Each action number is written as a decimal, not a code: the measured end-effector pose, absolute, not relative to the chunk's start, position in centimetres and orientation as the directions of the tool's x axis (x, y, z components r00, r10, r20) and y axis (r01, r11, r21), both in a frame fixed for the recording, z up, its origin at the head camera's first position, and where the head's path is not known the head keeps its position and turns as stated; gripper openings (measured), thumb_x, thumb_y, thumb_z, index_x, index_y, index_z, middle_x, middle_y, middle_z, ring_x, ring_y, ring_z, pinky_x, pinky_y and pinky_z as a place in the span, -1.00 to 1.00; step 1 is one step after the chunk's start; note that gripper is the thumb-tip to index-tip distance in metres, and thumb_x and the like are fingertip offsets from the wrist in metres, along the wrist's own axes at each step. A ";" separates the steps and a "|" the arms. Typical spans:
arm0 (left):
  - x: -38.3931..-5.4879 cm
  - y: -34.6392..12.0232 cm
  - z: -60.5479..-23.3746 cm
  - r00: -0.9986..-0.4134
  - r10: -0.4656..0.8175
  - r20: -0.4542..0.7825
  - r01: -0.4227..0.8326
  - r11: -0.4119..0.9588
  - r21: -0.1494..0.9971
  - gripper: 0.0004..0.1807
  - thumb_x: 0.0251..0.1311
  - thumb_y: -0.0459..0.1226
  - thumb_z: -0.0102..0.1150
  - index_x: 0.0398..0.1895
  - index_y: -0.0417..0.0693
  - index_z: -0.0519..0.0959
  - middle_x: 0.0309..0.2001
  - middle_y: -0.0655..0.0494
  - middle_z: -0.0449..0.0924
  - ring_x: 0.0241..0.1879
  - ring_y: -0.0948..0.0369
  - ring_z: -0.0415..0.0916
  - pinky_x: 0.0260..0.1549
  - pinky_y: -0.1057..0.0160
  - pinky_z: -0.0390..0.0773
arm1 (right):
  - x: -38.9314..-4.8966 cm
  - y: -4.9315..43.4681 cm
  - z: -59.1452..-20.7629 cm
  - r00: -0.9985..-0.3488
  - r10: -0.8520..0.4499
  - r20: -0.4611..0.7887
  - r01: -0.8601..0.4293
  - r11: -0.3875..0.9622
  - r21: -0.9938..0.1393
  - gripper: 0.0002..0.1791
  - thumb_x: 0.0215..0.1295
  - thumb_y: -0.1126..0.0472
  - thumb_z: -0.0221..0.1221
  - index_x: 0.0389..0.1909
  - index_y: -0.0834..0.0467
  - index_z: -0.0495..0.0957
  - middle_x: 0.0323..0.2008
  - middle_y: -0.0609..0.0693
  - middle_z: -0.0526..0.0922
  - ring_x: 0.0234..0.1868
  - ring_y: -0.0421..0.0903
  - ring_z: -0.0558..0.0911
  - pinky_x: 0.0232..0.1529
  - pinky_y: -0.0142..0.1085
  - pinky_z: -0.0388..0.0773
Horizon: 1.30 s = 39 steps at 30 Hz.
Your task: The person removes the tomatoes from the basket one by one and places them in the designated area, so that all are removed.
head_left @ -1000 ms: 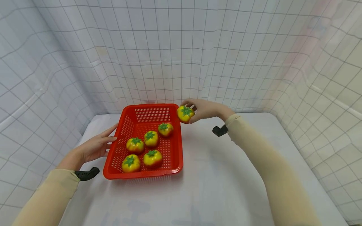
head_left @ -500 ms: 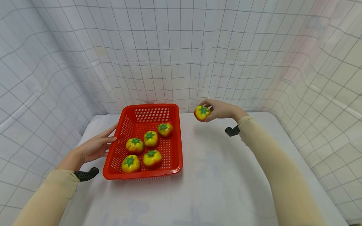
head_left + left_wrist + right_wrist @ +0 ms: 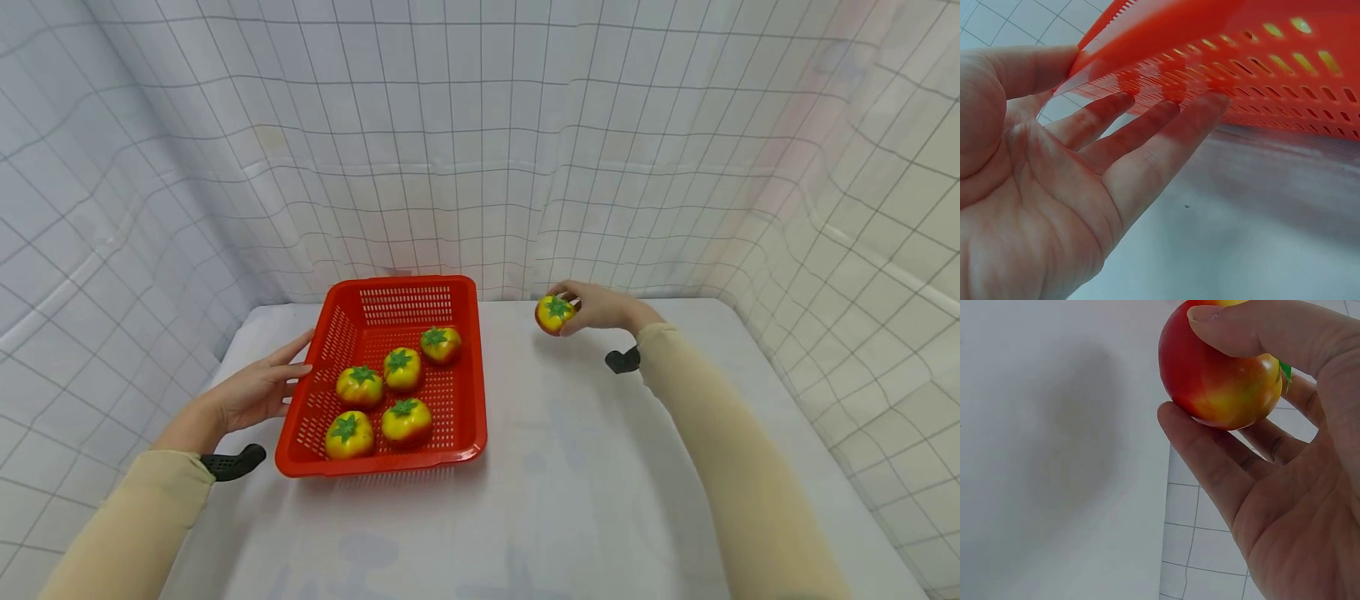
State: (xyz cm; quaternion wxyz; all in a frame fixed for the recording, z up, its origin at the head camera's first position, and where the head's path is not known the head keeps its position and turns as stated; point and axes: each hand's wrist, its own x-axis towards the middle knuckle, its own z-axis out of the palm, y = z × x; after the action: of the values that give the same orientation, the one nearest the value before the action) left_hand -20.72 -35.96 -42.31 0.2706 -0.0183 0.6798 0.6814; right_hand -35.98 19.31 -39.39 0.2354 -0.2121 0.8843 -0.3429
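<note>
In the head view my right hand (image 3: 600, 307) holds a yellow-and-red tomato (image 3: 552, 316) with green star-shaped leaves, over the back of the table to the right of the basket. Thumb and fingers grip its sides in the right wrist view, where a soft shadow lies on the white surface beside it. A red slotted plastic basket (image 3: 375, 467) stands left of centre, with several similar tomatoes (image 3: 407, 423) inside. My left hand (image 3: 255, 396) rests at its left side. In the left wrist view, extended fingers (image 3: 1154, 150) lie against the slotted wall and the thumb is at the rim.
The table (image 3: 592, 483) has a white cover, its back edge close to the hanging grid-patterned white curtain (image 3: 480, 167). Curtains also enclose the left and right sides. A black wrist device (image 3: 234, 463) sits by the left cuff, another (image 3: 622, 360) by the right.
My right hand has carried the tomato rightward from the basket's back right corner, then slightly lower over the table. My left hand and the basket have stayed put.
</note>
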 end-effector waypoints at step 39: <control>-20.6 -35.9 -42.5 -0.856 0.336 -0.393 -0.393 0.071 0.917 -0.22 0.63 -0.12 -0.15 0.65 0.50 -0.34 0.61 -0.17 -0.17 0.16 0.07 0.53 0.06 -0.08 0.61 | -36.6 21.3 -45.6 -0.766 -0.520 -0.378 0.008 0.581 -0.814 -0.17 0.19 0.27 0.40 0.48 -0.02 0.30 0.48 0.16 0.18 0.32 0.11 0.33 0.35 -0.03 0.34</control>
State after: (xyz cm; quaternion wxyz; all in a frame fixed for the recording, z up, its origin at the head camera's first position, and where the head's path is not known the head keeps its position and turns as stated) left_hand -20.57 -35.89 -42.47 0.2678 -0.0210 0.6809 0.6814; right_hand -36.59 21.29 -45.63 0.3059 -0.1535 0.8347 -0.4314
